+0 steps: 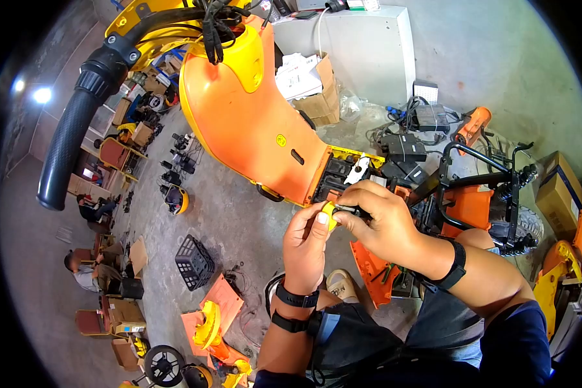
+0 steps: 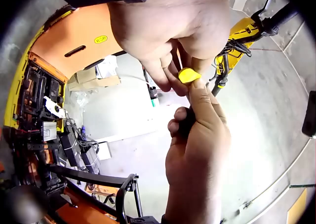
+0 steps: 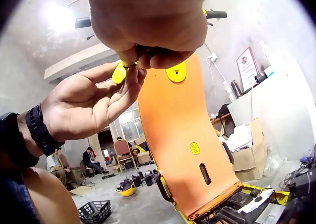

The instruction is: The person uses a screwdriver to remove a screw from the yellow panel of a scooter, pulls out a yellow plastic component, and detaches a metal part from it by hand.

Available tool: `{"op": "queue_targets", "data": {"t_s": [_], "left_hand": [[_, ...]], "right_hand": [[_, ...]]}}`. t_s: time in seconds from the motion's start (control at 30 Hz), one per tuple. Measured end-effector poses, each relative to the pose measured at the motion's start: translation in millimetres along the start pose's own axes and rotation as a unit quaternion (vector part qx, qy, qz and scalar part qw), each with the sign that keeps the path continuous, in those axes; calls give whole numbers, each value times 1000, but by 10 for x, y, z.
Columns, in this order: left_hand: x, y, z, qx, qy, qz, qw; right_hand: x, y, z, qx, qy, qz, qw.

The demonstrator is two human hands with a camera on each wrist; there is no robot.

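Note:
In the head view my left hand (image 1: 322,218) pinches a small yellow part (image 1: 330,214) between thumb and fingers. My right hand (image 1: 344,216) meets it from the right, its fingers curled round a small dark piece (image 1: 347,208) that touches the yellow part. Both hands hover just in front of the open, wired end (image 1: 343,173) of an orange scooter body (image 1: 252,123). The left wrist view shows the yellow part (image 2: 189,75) between the left hand's fingertips (image 2: 170,83), with the right hand (image 2: 197,150) below. In the right wrist view the yellow part (image 3: 119,73) sits at the left thumb tip; most of the dark piece (image 3: 147,51) is hidden.
A black handlebar grip (image 1: 68,145) juts out at upper left. On the concrete floor lie a black crate (image 1: 194,261), orange panels (image 1: 221,302) and a wheel (image 1: 163,365). Cardboard boxes (image 1: 318,97), a white cabinet (image 1: 368,55) and a black metal frame (image 1: 482,171) stand behind. A seated person (image 1: 79,270) is far left.

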State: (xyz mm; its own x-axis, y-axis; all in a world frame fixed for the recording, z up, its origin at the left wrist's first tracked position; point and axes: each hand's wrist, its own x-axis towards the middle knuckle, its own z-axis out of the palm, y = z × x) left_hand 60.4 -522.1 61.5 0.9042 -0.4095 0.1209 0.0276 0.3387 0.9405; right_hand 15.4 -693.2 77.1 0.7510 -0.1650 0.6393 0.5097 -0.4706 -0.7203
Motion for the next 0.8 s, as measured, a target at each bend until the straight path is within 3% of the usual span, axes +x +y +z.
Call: {"op": "queue_targets", "data": {"t_s": [0.8], "left_hand": [[0,3,-56,38,-34,4,999]], "right_hand": [[5,31,0,27,-3,37,999]]}}
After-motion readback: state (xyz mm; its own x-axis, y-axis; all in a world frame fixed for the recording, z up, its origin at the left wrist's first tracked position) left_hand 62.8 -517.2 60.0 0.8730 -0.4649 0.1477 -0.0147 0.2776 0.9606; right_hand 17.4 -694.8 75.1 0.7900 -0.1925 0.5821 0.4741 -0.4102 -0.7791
